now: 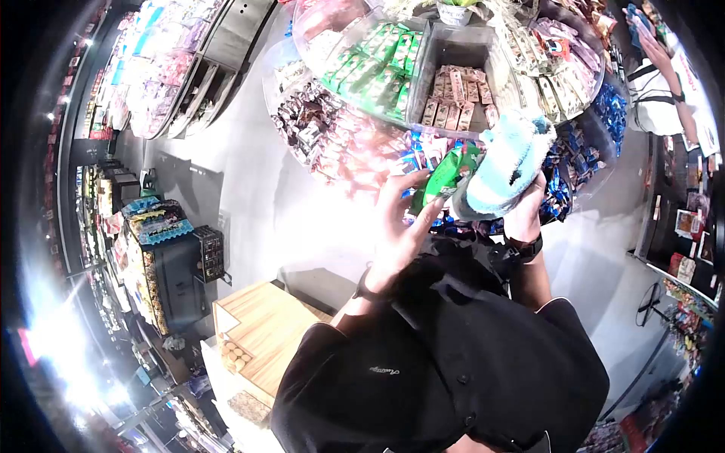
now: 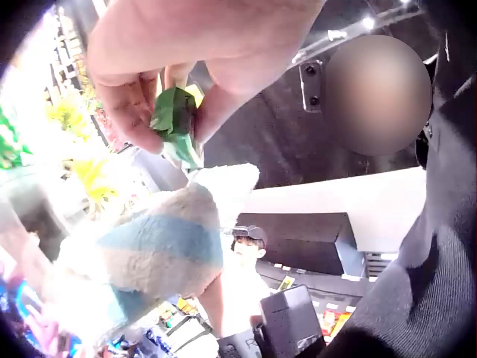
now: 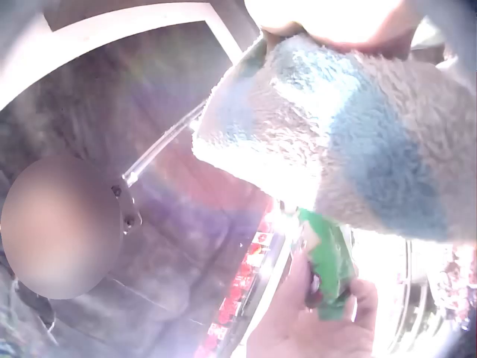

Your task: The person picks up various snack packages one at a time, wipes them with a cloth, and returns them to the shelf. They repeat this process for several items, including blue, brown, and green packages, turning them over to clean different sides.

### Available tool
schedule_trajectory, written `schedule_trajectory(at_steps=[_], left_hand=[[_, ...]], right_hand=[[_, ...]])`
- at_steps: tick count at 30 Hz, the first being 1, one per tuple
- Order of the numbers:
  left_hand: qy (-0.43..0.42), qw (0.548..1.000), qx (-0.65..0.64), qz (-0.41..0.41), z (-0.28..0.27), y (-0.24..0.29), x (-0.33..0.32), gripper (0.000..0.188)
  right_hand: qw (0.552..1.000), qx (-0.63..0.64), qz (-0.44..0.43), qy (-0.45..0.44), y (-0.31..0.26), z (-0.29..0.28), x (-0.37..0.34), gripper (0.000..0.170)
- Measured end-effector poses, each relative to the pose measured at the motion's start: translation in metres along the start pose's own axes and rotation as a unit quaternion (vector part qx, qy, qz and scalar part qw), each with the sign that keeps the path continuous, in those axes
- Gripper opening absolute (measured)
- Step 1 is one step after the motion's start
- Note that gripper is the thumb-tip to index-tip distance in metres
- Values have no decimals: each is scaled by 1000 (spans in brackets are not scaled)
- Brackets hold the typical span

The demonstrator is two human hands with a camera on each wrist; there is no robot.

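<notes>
In the head view my left hand [image 1: 400, 226] pinches a shiny green snack packet [image 1: 451, 172] between thumb and fingers. The left wrist view shows the packet's green end [image 2: 174, 115] gripped there, with the cloth's pale edge just below it. My right hand [image 1: 526, 210] holds a fluffy cloth [image 1: 498, 166] with white and light blue stripes. It hangs folded beside the packet, and fingers [image 3: 343, 22] grip its upper edge in the right wrist view. Both hands are above the near edge of a round candy display.
Clear bins hold green packets [image 1: 385, 68] and pinkish packets [image 1: 457, 94]. Blue-wrapped sweets [image 1: 578, 162] lie around the lower tier. A wooden-topped stand [image 1: 272, 332] is at my left, and a person [image 1: 657, 98] stands at the far right.
</notes>
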State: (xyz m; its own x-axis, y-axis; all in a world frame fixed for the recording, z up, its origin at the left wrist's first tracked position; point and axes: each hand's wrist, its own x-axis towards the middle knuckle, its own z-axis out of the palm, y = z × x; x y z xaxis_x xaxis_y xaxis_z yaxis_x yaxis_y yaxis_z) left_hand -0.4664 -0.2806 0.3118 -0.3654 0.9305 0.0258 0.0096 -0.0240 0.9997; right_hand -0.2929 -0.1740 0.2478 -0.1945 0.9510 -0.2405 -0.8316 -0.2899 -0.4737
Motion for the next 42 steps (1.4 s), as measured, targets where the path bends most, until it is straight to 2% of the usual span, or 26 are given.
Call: schedule_trajectory(at_steps=[1, 2, 5, 6, 9, 12, 14, 15, 16, 17, 19, 20, 22, 24, 27, 28, 30, 31, 32, 35, 37, 38, 39, 41, 42], left_hand=[[11, 997, -69, -26, 0, 1, 1, 42], [-5, 997, -75, -17, -5, -1, 3, 44], [21, 988, -147, -40, -9, 9, 7, 46], [24, 976, -202, -76, -8, 14, 8, 48], [40, 953, -285, -94, -5, 8, 11, 50], [2, 947, -317, -54, -3, -6, 13, 53], [5, 946, -316, -73, 3, -4, 14, 54], [6, 946, -314, -82, 5, -4, 14, 54], [12, 941, -334, -63, 7, -4, 15, 55], [17, 945, -318, -67, 7, -1, 15, 56], [27, 954, -287, -78, 3, 6, 15, 56], [3, 970, -236, -54, -1, 1, 13, 52], [-25, 995, -99, -18, -6, -2, 16, 49], [-36, 999, 33, 13, -12, 3, 19, 46], [-69, 967, 242, 50, -23, 23, 26, 50], [-76, 961, 257, 72, -30, 12, 25, 49], [-74, 995, 54, -33, -32, 6, 22, 52], [-73, 993, -49, -83, -32, 3, 21, 54], [-42, 997, -47, -43, -29, -4, 23, 50], [9, 994, -111, -21, -22, -2, 28, 50], [-9, 994, -104, -45, -25, -5, 32, 47], [-16, 991, -117, -64, -27, -7, 34, 46], [-24, 988, -129, -83, -28, -10, 35, 45], [10, 989, -124, -80, -31, -17, 45, 39], [34, 988, -122, -89, -36, -18, 52, 37]], right_hand=[[999, -31, -13, -20, -2, -2, -3, 38], [997, -61, -26, -40, -5, -3, -5, 39], [999, -23, 37, -5, -5, -11, -7, 38], [998, -10, 63, 5, -2, -12, -10, 38], [996, -5, 82, -41, 10, -15, -27, 38], [990, 7, 130, -62, 29, -21, -39, 37], [983, 36, 173, -47, 50, -28, -41, 37], [981, -1, 169, -90, 54, -17, -43, 34], [974, 7, 172, -148, 57, -15, -41, 40], [963, 14, 173, -205, 59, -12, -40, 50], [969, -148, 78, -182, 66, 1, -43, 60], [963, -177, 78, -189, 68, -5, -41, 65], [963, -183, 52, -189, 66, 5, -39, 64], [962, -187, 37, -193, 66, 4, -37, 61], [967, -174, 29, -183, 69, -2, -36, 58], [967, -193, 54, -161, 69, -3, -36, 57], [972, -162, 51, -162, 73, -2, -36, 57], [977, -133, 44, -162, 76, 1, -36, 59], [976, -165, 57, -128, 75, 4, -36, 65], [968, -208, 70, -124, 78, 10, -38, 69], [940, -297, 30, -163, 75, 11, -32, 70], [938, -308, 19, -156, 75, 13, -29, 69], [940, -322, 27, -107, 78, 12, -28, 65], [926, -361, 3, -111, 73, -1, -22, 62], [940, -330, -12, -86, 71, 13, -25, 64]])
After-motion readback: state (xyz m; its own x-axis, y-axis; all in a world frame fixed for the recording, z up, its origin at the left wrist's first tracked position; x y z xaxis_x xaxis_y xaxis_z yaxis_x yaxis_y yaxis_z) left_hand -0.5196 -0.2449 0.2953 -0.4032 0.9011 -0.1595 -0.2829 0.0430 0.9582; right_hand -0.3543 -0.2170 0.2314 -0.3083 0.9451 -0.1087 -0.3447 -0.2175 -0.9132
